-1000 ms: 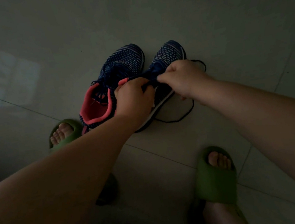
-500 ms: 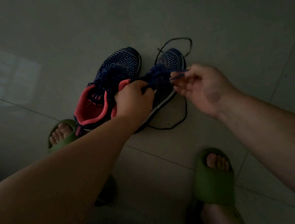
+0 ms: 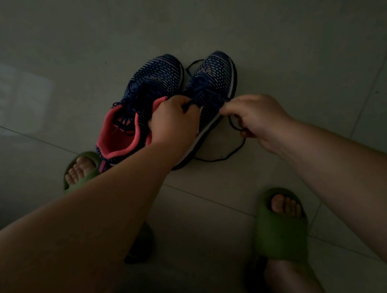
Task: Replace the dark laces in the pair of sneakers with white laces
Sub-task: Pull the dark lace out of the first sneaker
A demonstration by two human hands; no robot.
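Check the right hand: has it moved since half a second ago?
Yes. The right hand has dropped toward the near edge of the right sneaker, pinching the dark lace.

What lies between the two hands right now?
In the head view, the right sneaker and its dark lace lie between the left hand and right hand.

No legible text (dim light)

Two dark blue knit sneakers stand side by side on the tiled floor (image 3: 270, 29), toes pointing away. The left sneaker (image 3: 148, 98) shows its coral-pink lining and is still laced. The right sneaker (image 3: 214, 81) is partly unlaced, its loose dark lace (image 3: 225, 158) looping past the toe and trailing over the floor beside its sole.
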